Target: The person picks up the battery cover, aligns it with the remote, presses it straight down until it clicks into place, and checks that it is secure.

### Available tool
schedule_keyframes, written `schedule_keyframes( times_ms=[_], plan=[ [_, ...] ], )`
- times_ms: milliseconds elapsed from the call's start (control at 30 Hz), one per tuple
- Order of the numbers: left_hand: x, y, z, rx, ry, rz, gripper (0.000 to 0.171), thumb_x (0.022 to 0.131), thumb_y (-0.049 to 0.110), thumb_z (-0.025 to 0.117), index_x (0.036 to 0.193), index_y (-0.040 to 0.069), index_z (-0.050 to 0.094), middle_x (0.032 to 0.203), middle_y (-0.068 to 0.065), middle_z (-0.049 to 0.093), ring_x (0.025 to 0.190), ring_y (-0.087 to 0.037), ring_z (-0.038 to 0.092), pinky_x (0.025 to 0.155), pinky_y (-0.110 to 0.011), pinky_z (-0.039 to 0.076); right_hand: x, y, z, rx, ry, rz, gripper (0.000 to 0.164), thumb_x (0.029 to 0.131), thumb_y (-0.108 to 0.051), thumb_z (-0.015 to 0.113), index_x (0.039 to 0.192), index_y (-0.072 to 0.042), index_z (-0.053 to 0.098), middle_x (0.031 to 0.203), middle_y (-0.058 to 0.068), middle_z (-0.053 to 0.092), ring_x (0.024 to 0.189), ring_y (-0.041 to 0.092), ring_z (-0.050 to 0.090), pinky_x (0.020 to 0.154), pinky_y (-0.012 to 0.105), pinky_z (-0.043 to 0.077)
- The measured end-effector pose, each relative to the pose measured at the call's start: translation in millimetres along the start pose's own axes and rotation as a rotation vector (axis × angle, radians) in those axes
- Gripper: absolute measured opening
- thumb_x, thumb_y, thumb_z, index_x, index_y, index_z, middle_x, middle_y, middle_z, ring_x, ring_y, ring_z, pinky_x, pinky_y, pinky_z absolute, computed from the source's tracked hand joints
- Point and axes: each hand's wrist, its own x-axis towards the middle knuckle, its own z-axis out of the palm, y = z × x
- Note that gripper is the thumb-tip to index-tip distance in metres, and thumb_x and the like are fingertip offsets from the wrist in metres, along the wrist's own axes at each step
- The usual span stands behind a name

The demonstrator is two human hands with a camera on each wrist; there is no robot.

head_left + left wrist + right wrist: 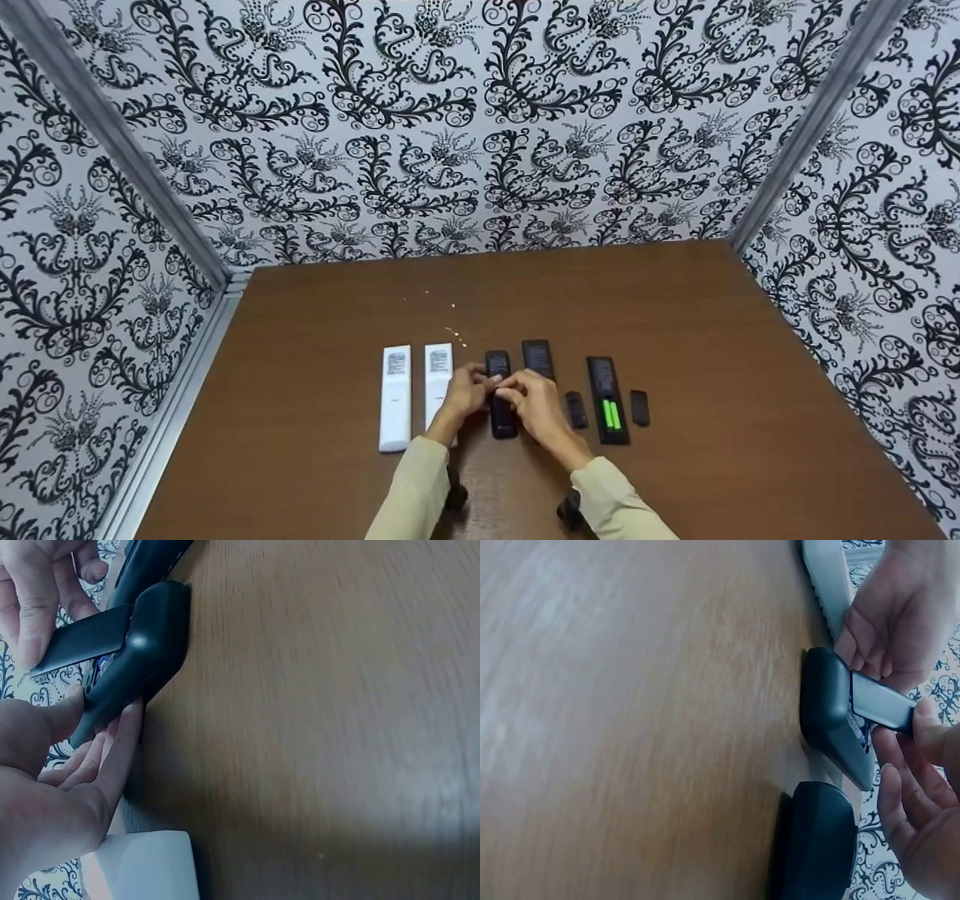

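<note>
A black remote control (503, 426) lies back side up on the table between the two hands. My left hand (465, 394) grips it from the left side, thumb and fingers round its body (161, 634). With thumb and fingers, my right hand (536, 405) pinches the far end of its battery cover (881, 701). That cover is tilted up over the battery compartment, its other end meeting the remote's body. Part of the compartment shows under it in both wrist views. Just right of this remote, a second black remote (537, 355) is partly hidden by the right hand.
Two white remotes, the outer one (395, 405) and the inner one (439, 367), lie at the left. At the right, a black remote (602, 379) holds green batteries (611, 415) in its uncovered compartment. Loose black covers (576, 409) (640, 407) flank it. Small pale bits (454, 306) dot the table behind.
</note>
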Motion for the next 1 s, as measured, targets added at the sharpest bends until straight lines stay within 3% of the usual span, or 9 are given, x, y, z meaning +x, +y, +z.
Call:
schedule_keyframes(
  times_ms=[500, 700, 867, 1000],
  plan=[
    [0.6, 1.8, -1.2, -0.002, -0.016, -0.023, 0.035, 0.095, 0.009, 0.067, 0.12, -0.011, 0.056, 0.095, -0.019, 0.069, 0.07, -0.015, 0.063, 0.06, -0.032, 0.059, 0.6, -1.1, 0.0, -0.005, -0.022, 0.043, 0.007, 0.089, -0.014, 0.072, 0.086, -0.008, 0.074, 0.082, 0.004, 0.067, 0.062, 0.001, 0.056, 0.057, 0.018, 0.049],
    [1.2, 1.6, -1.4, 0.001, -0.012, -0.029, 0.034, 0.095, 0.009, 0.067, 0.119, -0.012, 0.057, 0.093, -0.018, 0.067, 0.069, -0.016, 0.064, 0.06, -0.032, 0.06, -0.4, 2.3, 3.4, -0.026, -0.017, 0.019, 0.007, 0.09, -0.014, 0.072, 0.086, -0.008, 0.074, 0.084, 0.005, 0.069, 0.065, 0.003, 0.056, 0.058, 0.018, 0.049],
    [1.3, 1.7, -1.6, 0.003, -0.01, -0.023, 0.034, 0.094, 0.008, 0.067, 0.119, -0.012, 0.057, 0.093, -0.019, 0.068, 0.07, -0.017, 0.065, 0.06, -0.033, 0.06, -2.4, 3.1, 8.4, -0.089, 0.024, 0.008, 0.006, 0.088, -0.013, 0.074, 0.085, -0.008, 0.074, 0.086, 0.004, 0.07, 0.074, 0.011, 0.062, 0.065, 0.022, 0.052],
    [1.1, 1.7, -1.2, -0.002, -0.015, -0.02, 0.034, 0.095, 0.008, 0.067, 0.119, -0.013, 0.057, 0.094, -0.02, 0.068, 0.072, -0.019, 0.066, 0.061, -0.035, 0.061, -5.3, 1.2, 13.5, -0.109, 0.049, 0.031, 0.005, 0.088, -0.011, 0.074, 0.089, -0.007, 0.076, 0.097, 0.008, 0.068, 0.09, 0.022, 0.067, 0.077, 0.032, 0.057]
  ],
)
